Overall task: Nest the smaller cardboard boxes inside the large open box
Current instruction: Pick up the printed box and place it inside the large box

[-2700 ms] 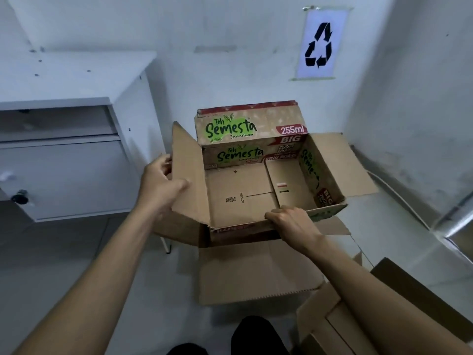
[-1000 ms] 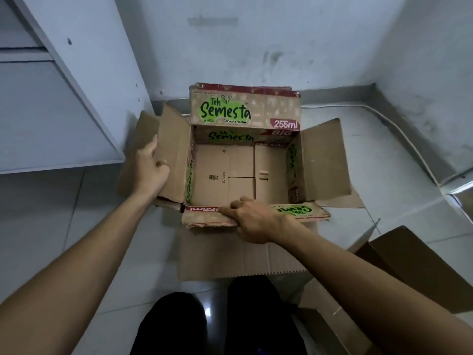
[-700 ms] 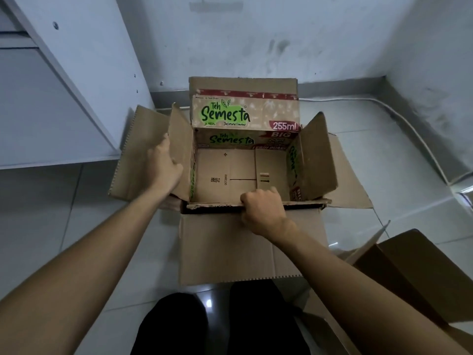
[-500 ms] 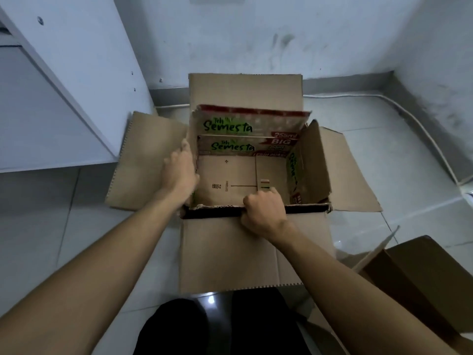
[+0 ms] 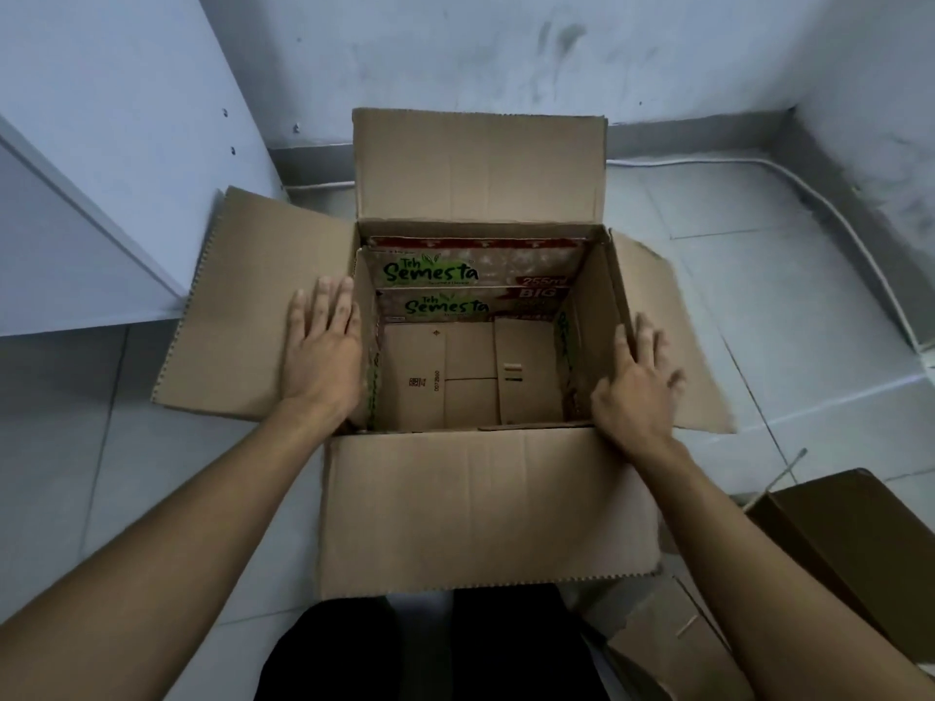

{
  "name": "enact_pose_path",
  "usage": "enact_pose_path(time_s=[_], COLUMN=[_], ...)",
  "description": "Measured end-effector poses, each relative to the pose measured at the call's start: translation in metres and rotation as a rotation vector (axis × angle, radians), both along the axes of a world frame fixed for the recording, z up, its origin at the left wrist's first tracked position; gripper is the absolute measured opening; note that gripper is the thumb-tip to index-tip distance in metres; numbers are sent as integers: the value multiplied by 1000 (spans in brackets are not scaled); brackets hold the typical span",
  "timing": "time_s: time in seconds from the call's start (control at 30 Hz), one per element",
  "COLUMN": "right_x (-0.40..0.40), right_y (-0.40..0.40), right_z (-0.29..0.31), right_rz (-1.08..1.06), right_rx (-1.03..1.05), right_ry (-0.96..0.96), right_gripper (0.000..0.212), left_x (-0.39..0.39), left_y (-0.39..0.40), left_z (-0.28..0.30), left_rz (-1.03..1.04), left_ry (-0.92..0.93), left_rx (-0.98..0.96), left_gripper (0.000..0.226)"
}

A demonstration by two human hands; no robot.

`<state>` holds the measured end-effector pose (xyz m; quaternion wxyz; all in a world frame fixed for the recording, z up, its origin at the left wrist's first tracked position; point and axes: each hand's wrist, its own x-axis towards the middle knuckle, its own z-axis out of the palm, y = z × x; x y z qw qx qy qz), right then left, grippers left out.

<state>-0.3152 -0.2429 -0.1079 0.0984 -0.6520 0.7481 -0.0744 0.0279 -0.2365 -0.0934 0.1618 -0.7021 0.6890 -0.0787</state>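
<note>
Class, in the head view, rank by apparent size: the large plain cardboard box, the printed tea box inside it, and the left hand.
1. Large plain brown cardboard box, flaps spread.
2. Printed green-lettered tea box, sitting inside it.
3. Left hand, flat on the left flap; it is nearer the camera, yet clearly looks smallest.

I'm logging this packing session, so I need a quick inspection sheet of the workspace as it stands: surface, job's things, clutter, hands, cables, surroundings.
Surface: grey tiled floor, bare where visible.
Job's things: large box open, all four flaps spread; printed Semesta box sits down inside it, its own inside empty.
Clutter: more brown boxes at lower right, partly out of view.
Hands: left hand flat on the left flap, right hand open over the right wall and flap; neither grips anything.
Cables: white cable along the wall base at right.
Surroundings: white cabinet at left, scuffed wall behind.
</note>
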Motion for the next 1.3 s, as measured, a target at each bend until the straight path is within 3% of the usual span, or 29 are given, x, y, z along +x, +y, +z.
enact_pose_path(time_s=[0.1,0.17,0.4,0.53,0.67,0.77,1.13,1.23,1.3], right_x=[-12,-16,-18,-24,-27,-25,-79,-117,-143], right_y=[-18,-33,-74,-89,-82,-48,158,213,253], right_z=[-4,-1,6,8,9,13,31,28,25], right_rz=[32,47,65,110,117,132,107,21,-81], right_rx=[-15,-18,-18,-8,-13,-79,-76,-91,-57], right_ry=[-242,-270,-200,-139,-90,-116,-117,-60,-7], right_gripper=[78,81,81,72,54,56,55,55,56], left_x=[-3,-4,-3,-2,-2,-14,-183,-236,-269], left_y=[-3,-8,-27,-30,-29,-19,102,147,177], left_z=[-3,-3,-3,-7,-8,4,62,58,45], left_rz=[25,39,74,91,87,54,-334,-377,-353], left_ry=[-32,-8,300,616,578,527,850,890,748], left_rx=[-4,-5,-12,-8,-34,-151,-230,-120,109], left_gripper=[82,79,80,75,72,67,31,30,56])
